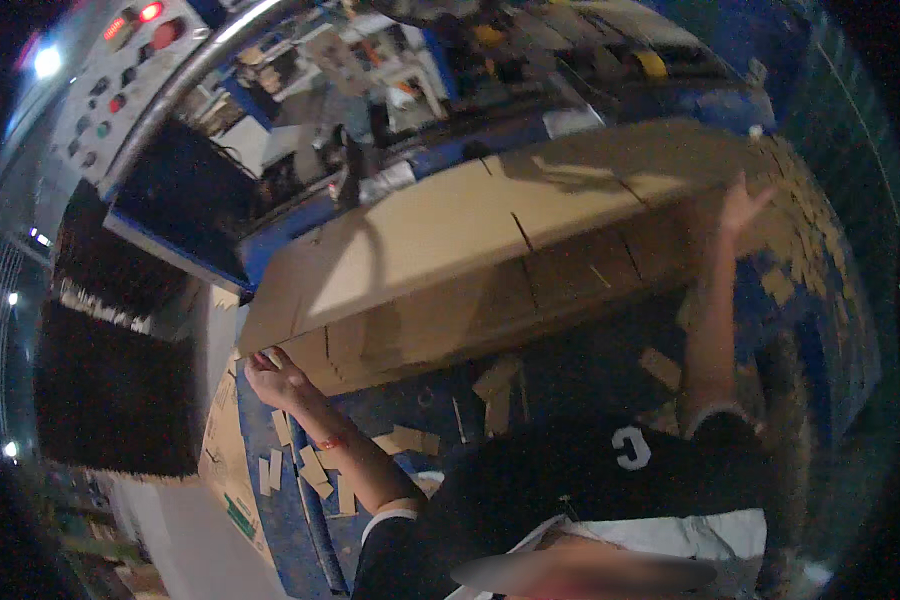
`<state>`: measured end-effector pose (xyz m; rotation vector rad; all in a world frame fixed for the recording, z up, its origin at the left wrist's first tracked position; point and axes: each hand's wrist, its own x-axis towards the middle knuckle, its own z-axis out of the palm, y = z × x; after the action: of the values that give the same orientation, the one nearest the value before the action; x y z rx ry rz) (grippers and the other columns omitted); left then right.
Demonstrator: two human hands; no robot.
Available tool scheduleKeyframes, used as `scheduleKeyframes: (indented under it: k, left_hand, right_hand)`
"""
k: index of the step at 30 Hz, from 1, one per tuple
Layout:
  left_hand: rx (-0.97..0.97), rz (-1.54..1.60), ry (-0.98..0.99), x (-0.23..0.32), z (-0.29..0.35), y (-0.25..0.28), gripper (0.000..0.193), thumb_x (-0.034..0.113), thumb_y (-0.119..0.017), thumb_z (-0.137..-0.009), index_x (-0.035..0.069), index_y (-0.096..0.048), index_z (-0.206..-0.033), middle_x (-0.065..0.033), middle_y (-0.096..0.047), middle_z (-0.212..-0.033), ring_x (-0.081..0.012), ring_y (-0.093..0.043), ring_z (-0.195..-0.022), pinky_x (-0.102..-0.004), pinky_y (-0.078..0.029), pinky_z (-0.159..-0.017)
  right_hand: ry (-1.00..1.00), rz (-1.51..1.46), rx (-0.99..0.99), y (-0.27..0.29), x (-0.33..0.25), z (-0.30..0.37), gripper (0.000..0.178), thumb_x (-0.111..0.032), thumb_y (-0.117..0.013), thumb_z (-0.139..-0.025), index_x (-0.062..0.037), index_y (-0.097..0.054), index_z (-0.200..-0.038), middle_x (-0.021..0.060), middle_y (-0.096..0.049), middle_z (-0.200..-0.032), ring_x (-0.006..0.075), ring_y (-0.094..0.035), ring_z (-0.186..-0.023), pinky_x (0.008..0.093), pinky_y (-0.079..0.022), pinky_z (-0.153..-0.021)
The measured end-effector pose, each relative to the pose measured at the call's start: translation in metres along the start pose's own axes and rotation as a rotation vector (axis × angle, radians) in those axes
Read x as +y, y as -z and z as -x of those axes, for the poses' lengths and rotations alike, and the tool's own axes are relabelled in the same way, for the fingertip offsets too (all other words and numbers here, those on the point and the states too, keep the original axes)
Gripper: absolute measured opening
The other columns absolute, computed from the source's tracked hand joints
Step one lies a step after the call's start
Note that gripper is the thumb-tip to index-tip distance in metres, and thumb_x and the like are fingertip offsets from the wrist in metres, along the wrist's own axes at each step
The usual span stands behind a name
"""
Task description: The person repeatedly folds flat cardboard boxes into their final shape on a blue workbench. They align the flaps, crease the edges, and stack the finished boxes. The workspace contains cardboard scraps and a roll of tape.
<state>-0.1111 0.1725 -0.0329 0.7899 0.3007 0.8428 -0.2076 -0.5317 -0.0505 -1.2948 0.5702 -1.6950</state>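
A long brown cardboard sheet (pixel 450 225) with several slots lies slantwise across a blue machine. Its near part bends down along a crease. My left hand (pixel 278 382) is closed on the sheet's left end, with the fingertips curled at its edge. At the far right end my right hand (pixel 742 208) has its fingers spread. It is over or against the cardboard there; whether the palm touches is hard to tell.
Small cardboard offcuts (pixel 315 472) litter the blue surface below the sheet, and many more scraps (pixel 800 230) pile up at the right. A control panel (pixel 120 90) with buttons and a lit red lamp stands at upper left. Dark stacks (pixel 115 385) stand on the left.
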Motion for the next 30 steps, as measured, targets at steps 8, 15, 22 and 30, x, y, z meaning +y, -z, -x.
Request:
scheduleKeyframes:
  k: [8, 15, 22, 30]
  left_hand:
    - [-0.348, -0.555, -0.029, 0.007, 0.017, -0.012, 0.032, 0.015, -0.056, -0.088, -0.002, -0.052, -0.115, -0.0100, -0.056, -0.113, -0.0207, -0.052, -0.104, -0.0339, -0.043, -0.087]
    - [-0.821, -0.843, -0.072, 0.013, 0.132, -0.006, 0.040, 0.000, -0.060, -0.082, -0.002, -0.052, -0.121, -0.0117, -0.052, -0.125, -0.0203, -0.051, -0.109, -0.0346, -0.038, -0.095]
    - [-1.719, -1.266, -0.860, -0.008, 0.175, -0.048, 0.059, 0.002, -0.058, -0.074, 0.016, -0.050, -0.131, -0.0141, -0.047, -0.135, -0.0326, -0.045, -0.125, -0.0470, -0.034, -0.104]
    - [-1.257, -0.976, -0.335, -0.011, 0.151, -0.029, 0.049, 0.005, -0.052, -0.085, 0.005, -0.043, -0.133, -0.0161, -0.044, -0.137, -0.0309, -0.040, -0.128, -0.0420, -0.031, -0.105]
  right_hand:
    - [-0.017, -0.291, -0.352, 0.012, -0.128, 0.041, 0.036, -0.011, -0.060, -0.089, 0.0017, -0.053, -0.121, 0.0094, -0.062, -0.112, 0.0200, -0.057, -0.100, 0.0301, -0.044, -0.092]
    - [0.892, 0.400, -1.428, 0.052, -0.183, 0.153, 0.037, -0.011, -0.064, -0.078, -0.0111, -0.061, -0.115, 0.0087, -0.057, -0.124, 0.0275, -0.053, -0.117, 0.0395, -0.044, -0.098]
    - [0.956, 0.414, -1.489, 0.053, -0.151, 0.172, 0.038, -0.020, -0.067, -0.075, -0.0144, -0.061, -0.112, 0.0051, -0.055, -0.127, 0.0263, -0.053, -0.115, 0.0407, -0.044, -0.098]
    - [0.948, 0.389, -1.565, 0.036, -0.141, 0.166, 0.045, -0.026, -0.066, -0.072, -0.0147, -0.058, -0.115, 0.0057, -0.052, -0.130, 0.0271, -0.051, -0.118, 0.0401, -0.041, -0.099]
